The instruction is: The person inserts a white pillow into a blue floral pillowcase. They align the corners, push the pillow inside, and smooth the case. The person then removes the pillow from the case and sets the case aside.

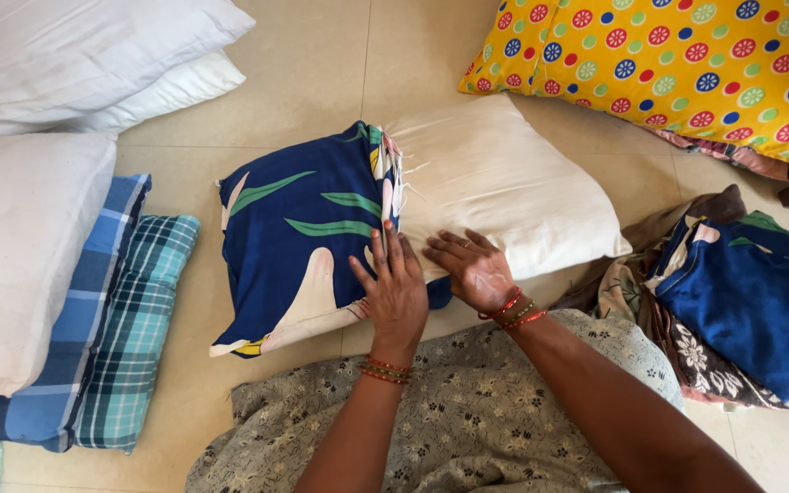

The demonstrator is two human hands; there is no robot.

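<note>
A cream-white cloth pillow lies on the beige tiled floor, directly ahead of the person. A dark blue pillowcase with green leaf and cream print covers its left half; the case's open edge is bunched across the pillow's middle, and the right half is bare.

The left hand rests palm down at the case's open edge, fingers spread and flat on the fabric, not clamped on it as far as can be seen. The right hand lies just beside it on the bare pillow, fingers spread and flat, gripping nothing visible. Both wrists carry red and green thread bangles. A grey floral garment covers the person's lap below the hands.

Surroundings: at left, a stack of plain white pillows, a further white pillow lying on blue checked pillows. At upper right, a yellow pillow with multicoloured circles. At right, a heap of folded fabrics topped by another dark blue leaf-print cloth, near the bare pillow's end but apart from it.
</note>
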